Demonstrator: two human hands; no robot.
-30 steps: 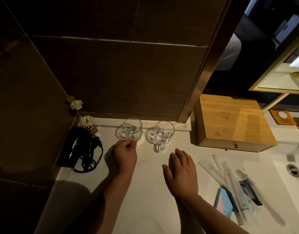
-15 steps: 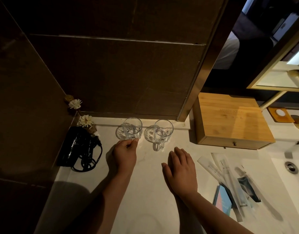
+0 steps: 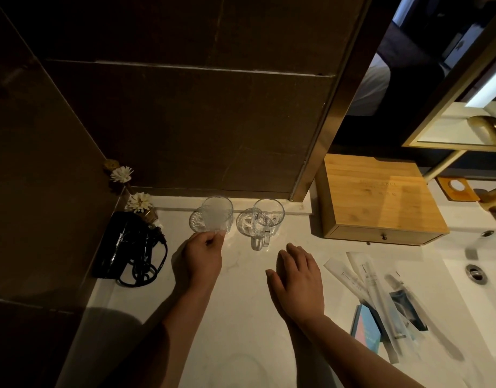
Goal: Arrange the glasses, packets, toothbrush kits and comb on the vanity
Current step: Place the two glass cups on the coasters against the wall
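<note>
Off to the left of the left hand (image 3: 203, 254) there's a black hair dryer (image 3: 121, 243) lying with its cord looped up, and two small white flowers (image 3: 140, 202) tucked in the corner beyond it. The left hand is pinched shut on the handle of the left glass (image 3: 216, 214), which sits just past its fingertips on a clear coaster (image 3: 196, 222); the glass looks blurred and I can't tell if it's sitting flat or tipped. Nothing visible inside it. Between the two hands, a bit further back, the right glass (image 3: 268, 217) stands upright on its own coaster (image 3: 243, 224), empty as far as I can see, with its handle pointing back toward the person. The right hand (image 3: 298, 284) is flat and spread over the white vanity top (image 3: 235, 317), fingers loosely apart, holding nothing, and apart from that glass. Just right of the right hand is the pile: long white toothbrush kits (image 3: 372, 287) lying with their long axes running diagonally from up-left to down-right, a clear packet with a dark item (image 3: 409, 303) at the same slant, and a blue and pink packet (image 3: 365, 327) partly under them, nearest the wrist. Beyond all that, past the right hand's fingertips and to the right, sits a wooden box (image 3: 381, 200) with a small drawer knob, drawer closed. Further right, the sink (image 3: 476, 273).
</note>
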